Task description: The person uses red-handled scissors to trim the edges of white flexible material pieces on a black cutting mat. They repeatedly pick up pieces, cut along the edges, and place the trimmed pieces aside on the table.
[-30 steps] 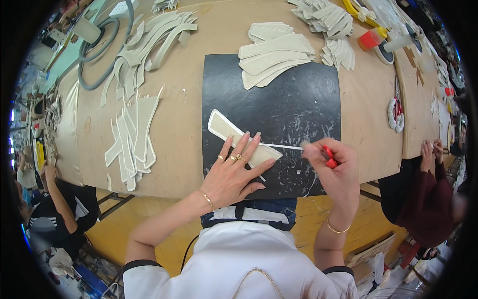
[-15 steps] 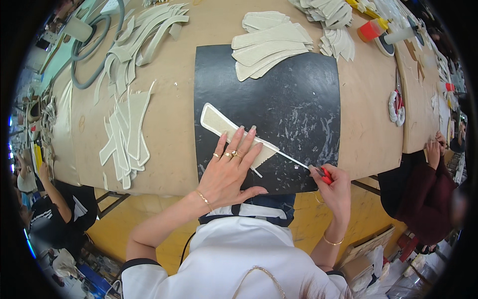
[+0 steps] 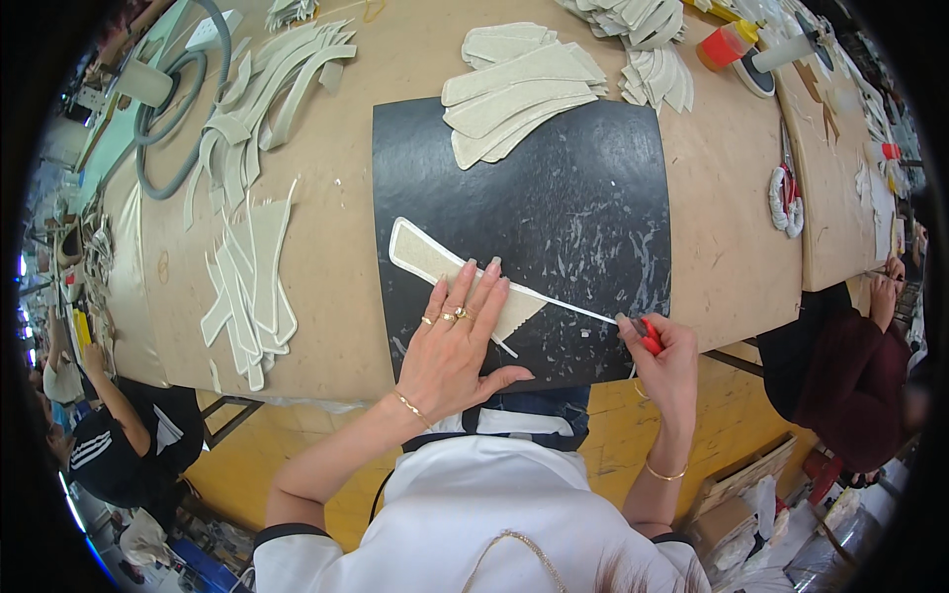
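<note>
A tapered beige material piece with a white edging strip along its border lies slantwise on the black mat. My left hand presses flat over it, fingers stretched and slightly apart. From the piece's right end a loose white strip runs taut to my right hand. My right thumb and finger pinch its end. A small red-handled tool sits in the same hand; its working end is hidden. A short strip tail sticks out below the piece, beside my left fingers.
Beige pieces overlap the mat's far edge. Edged pieces and long strips lie on the left, near a grey hose. Red-handled scissors and a red-and-yellow bottle are at right. Other people sit at both sides.
The view has shifted slightly. My right hand has moved a little up toward the mat's right edge, pulling the white strip to a flatter angle. My left hand stays pressed on the piece.
</note>
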Demonstrator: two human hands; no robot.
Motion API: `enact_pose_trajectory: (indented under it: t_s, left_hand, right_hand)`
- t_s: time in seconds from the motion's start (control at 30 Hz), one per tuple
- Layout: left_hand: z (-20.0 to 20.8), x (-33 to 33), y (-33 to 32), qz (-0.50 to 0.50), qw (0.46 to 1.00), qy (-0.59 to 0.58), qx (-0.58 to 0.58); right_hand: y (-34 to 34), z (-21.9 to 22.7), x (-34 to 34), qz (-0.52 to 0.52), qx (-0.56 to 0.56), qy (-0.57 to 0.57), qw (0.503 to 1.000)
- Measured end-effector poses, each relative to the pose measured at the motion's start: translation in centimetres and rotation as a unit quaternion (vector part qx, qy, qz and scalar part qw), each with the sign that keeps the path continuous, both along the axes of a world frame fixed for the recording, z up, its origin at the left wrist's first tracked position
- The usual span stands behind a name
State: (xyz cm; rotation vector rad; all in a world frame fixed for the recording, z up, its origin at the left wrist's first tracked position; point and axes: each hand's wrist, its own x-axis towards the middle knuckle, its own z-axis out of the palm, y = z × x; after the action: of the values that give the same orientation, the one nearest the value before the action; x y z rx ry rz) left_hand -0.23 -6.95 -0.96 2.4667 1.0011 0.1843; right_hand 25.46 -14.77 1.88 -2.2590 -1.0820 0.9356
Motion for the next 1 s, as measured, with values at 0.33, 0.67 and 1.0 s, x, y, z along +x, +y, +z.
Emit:
enact_pose_trajectory:
  t_s: [0.33, 0.67, 1.0]
  left_hand:
    - [0.2, 1.4, -0.8, 0.018, 0.999, 0.037, 0.020]
    - [0.7, 1.8, -1.2, 0.010, 0.996, 0.083, 0.039]
    - [0.0, 2.2, 3.8, 0.122, 0.975, 0.038, 0.181]
  right_hand:
    - [-0.4, 0.8, -1.0, 0.047, -0.026, -0.099, 0.994]
    - [-2.0, 2.1, 3.9, 0.145, -0.131, -0.079, 0.977]
    - [8.0, 3.0, 23.5, 0.084, 0.026, -0.237, 0.968]
